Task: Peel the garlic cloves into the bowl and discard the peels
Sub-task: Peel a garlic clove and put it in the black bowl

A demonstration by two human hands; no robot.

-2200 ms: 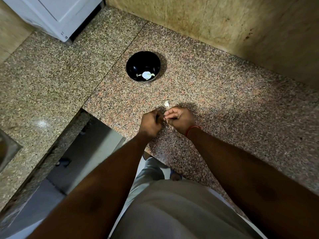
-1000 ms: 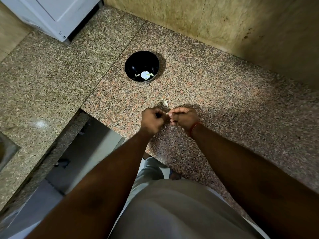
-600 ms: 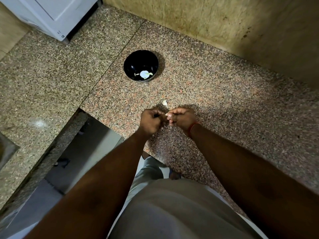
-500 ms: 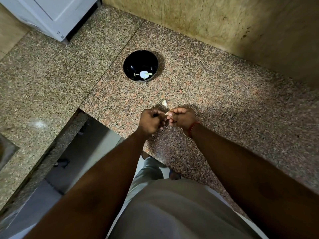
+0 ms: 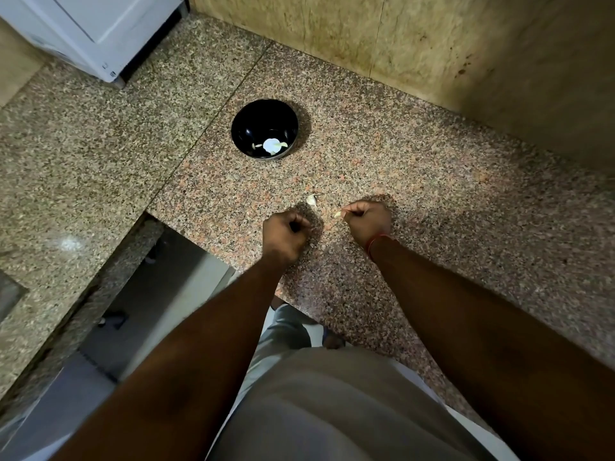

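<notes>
Fingers of our right hand pinch a garlic clove at frame centre; our left hand is curled, contents unseen.

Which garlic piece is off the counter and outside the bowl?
The garlic clove pinched in the right hand. Another piece lies loose on the counter; the rest sit inside the black bowl.

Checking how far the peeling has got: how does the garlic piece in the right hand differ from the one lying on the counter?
The garlic piece in the right hand is pinched at the fingertips of the right hand, above the counter; the piece on the counter lies loose, untouched. The counter piece sits nearer the bowl and shows whole; the held one is partly hidden. Both are small and pale.
</notes>
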